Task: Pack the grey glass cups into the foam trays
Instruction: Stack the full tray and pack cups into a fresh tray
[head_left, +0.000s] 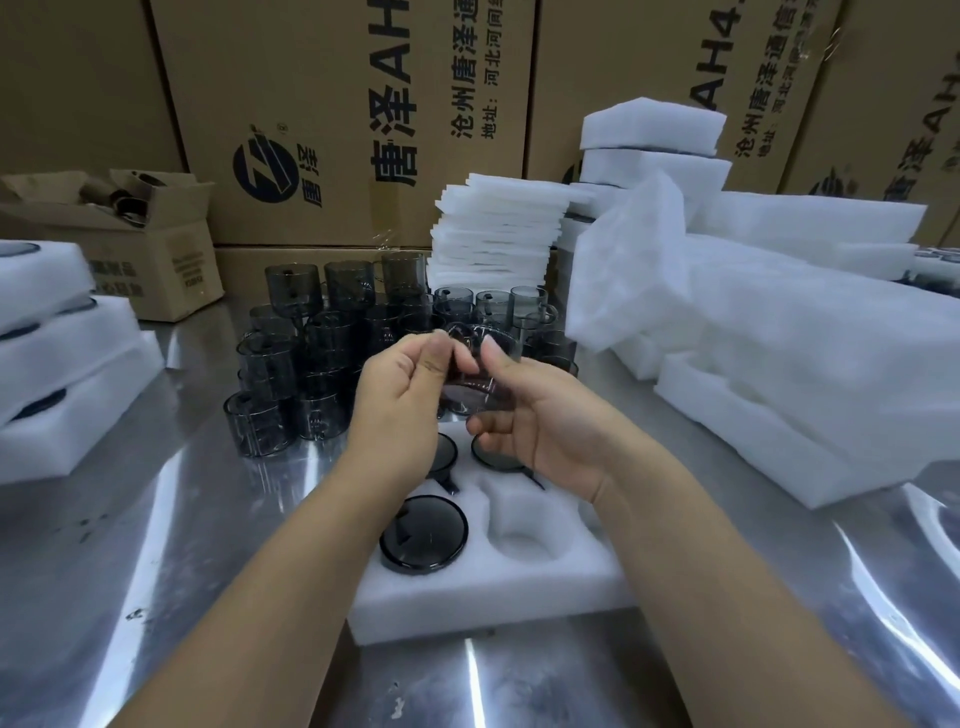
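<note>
A grey glass cup (475, 387) is held in the air between both hands, above the far end of a white foam tray (467, 597) on the steel table. My left hand (400, 410) pinches its near rim with thumb and fingers. My right hand (540, 415) curls around its right side and underneath. The tray holds three cups: one in the near left pocket (423, 535) and two in the far pockets (496, 457), partly hidden by my hands. The near right pocket (524, 540) is bare foam. Behind my hands stand several stacked grey cups (311, 353).
Packed foam trays (57, 364) are stacked at the left. A pile of thin foam sheets (498, 234) and foam blocks (779, 364) fill the right and back. A small open carton (130, 234) stands at the far left, with large cardboard boxes (337, 119) behind everything.
</note>
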